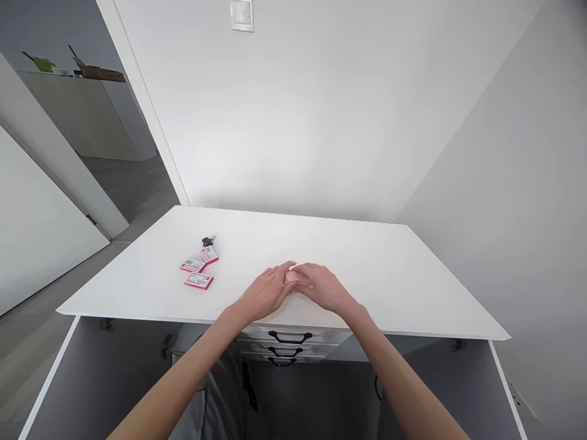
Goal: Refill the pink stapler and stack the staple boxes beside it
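A small pale pink object (294, 277) sits between my two hands, low over the white tabletop; its kind is hidden by my fingers. My left hand (268, 290) curls around its left side with the fingertips and thumb closed in. From the other side, my right hand (322, 285) grips it, thumb and fingers bent around it. To the left lie three small white boxes with pink-red edges: one at the back (210, 254), another in the middle (192, 266), and a third in front (199, 281). Behind them rests a small black item (208, 241) with a shiny part.
The white tabletop (367, 269) reaches back to a wall with a light switch (241, 14). Below its front edge are several drawers with black handles (290, 337) and open cabinet sides. A doorway at left shows a counter (73, 110) with things on it.
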`<state>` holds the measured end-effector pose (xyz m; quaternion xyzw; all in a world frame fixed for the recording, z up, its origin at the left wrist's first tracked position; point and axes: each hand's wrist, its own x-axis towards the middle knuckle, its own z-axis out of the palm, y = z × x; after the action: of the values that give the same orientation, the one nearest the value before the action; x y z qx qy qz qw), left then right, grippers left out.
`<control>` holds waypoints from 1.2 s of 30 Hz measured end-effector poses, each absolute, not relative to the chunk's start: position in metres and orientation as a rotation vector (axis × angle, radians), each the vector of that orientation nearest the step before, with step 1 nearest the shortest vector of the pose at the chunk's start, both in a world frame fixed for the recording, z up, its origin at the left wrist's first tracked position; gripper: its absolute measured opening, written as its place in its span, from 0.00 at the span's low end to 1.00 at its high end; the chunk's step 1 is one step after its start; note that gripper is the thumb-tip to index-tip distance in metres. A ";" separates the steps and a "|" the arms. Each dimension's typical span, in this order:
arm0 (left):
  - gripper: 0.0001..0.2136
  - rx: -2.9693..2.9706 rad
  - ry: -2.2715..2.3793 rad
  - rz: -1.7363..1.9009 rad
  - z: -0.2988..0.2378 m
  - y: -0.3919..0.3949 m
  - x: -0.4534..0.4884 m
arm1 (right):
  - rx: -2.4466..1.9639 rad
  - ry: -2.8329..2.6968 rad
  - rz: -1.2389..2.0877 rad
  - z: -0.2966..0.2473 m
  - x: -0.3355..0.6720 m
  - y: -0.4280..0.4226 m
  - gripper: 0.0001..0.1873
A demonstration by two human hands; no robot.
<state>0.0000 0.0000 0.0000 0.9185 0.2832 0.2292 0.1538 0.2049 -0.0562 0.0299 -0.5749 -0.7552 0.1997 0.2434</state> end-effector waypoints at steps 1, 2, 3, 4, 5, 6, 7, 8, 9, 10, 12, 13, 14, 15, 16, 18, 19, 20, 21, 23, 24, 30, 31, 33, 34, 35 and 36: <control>0.22 2.619 0.824 0.673 -0.003 -0.001 0.000 | -1.579 -2.067 0.564 0.028 0.205 -0.057 0.11; 0.22 2.594 0.839 0.687 -0.006 -0.003 0.000 | -1.583 -2.067 0.582 0.026 0.205 -0.059 0.10; 0.23 2.559 0.853 0.698 -0.010 -0.004 -0.001 | -1.587 -2.062 0.598 0.024 0.205 -0.062 0.10; 0.24 2.518 0.861 0.706 -0.014 -0.007 -0.003 | -1.592 -2.052 0.610 0.021 0.205 -0.064 0.10; 0.25 2.475 0.864 0.716 -0.018 -0.009 -0.004 | -1.598 -2.039 0.619 0.017 0.206 -0.066 0.09; 0.26 2.434 0.863 0.726 -0.021 -0.012 -0.006 | -1.604 -2.028 0.622 0.014 0.206 -0.069 0.09; 0.27 2.398 0.862 0.738 -0.024 -0.015 -0.008 | -1.609 -2.016 0.620 0.009 0.206 -0.071 0.09; 0.27 2.371 0.863 0.751 -0.026 -0.019 -0.011 | -1.614 -2.003 0.612 0.005 0.206 -0.072 0.09; 0.25 2.353 0.867 0.758 -0.028 -0.022 -0.013 | -1.616 -1.992 0.601 0.001 0.205 -0.074 0.09; 0.21 2.340 0.873 0.761 -0.029 -0.025 -0.015 | -1.617 -1.977 0.591 -0.003 0.205 -0.075 0.10; 0.12 2.321 0.887 0.753 -0.031 -0.029 -0.019 | -1.611 -1.945 0.577 -0.009 0.203 -0.077 0.10; 0.09 2.310 0.897 0.751 -0.032 -0.031 -0.020 | -1.604 -1.929 0.578 -0.011 0.202 -0.078 0.10; 0.08 2.296 0.908 0.751 -0.033 -0.031 -0.021 | -1.597 -1.913 0.583 -0.013 0.200 -0.079 0.11; 0.09 2.279 0.920 0.754 -0.035 -0.032 -0.022 | -1.589 -1.898 0.591 -0.014 0.198 -0.080 0.11; 0.09 2.261 0.929 0.755 -0.037 -0.031 -0.022 | -1.582 -1.883 0.603 -0.015 0.196 -0.080 0.11; 0.09 2.231 0.937 0.748 -0.041 -0.030 -0.022 | -1.563 -1.851 0.635 -0.017 0.191 -0.081 0.11; 0.09 2.219 0.938 0.742 -0.043 -0.029 -0.022 | -1.551 -1.836 0.652 -0.018 0.189 -0.081 0.11; 0.10 2.210 0.942 0.737 -0.045 -0.027 -0.023 | -1.537 -1.822 0.670 -0.019 0.186 -0.080 0.12; 0.10 2.204 0.948 0.733 -0.046 -0.025 -0.024 | -1.524 -1.808 0.690 -0.021 0.183 -0.080 0.12; 0.11 2.198 0.956 0.726 -0.049 -0.021 -0.027 | -1.503 -1.774 0.734 -0.026 0.178 -0.079 0.12; 0.10 2.195 0.955 0.723 -0.050 -0.018 -0.029 | -1.497 -1.753 0.758 -0.029 0.176 -0.078 0.12; 0.11 2.124 0.934 0.778 -0.052 -0.010 -0.037 | -1.464 -1.635 0.843 -0.047 0.166 -0.074 0.13; 0.10 2.105 0.934 0.799 -0.053 -0.010 -0.038 | -1.455 -1.616 0.854 -0.049 0.165 -0.073 0.14; 0.10 2.073 0.933 0.829 -0.054 -0.010 -0.039 | -1.441 -1.580 0.871 -0.050 0.163 -0.072 0.14; 0.09 2.061 0.932 0.838 -0.055 -0.010 -0.039 | -1.438 -1.565 0.875 -0.050 0.162 -0.072 0.14; 0.09 2.053 0.930 0.844 -0.056 -0.010 -0.039 | -1.438 -1.550 0.878 -0.049 0.160 -0.071 0.14; 0.09 2.046 0.927 0.847 -0.056 -0.010 -0.040 | -1.438 -1.534 0.880 -0.048 0.159 -0.071 0.14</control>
<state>-0.0396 -0.0104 -0.0562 0.7945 0.3601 0.3288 0.3620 0.1591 -0.0711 -0.0484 -0.5732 -0.6116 0.3506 0.4177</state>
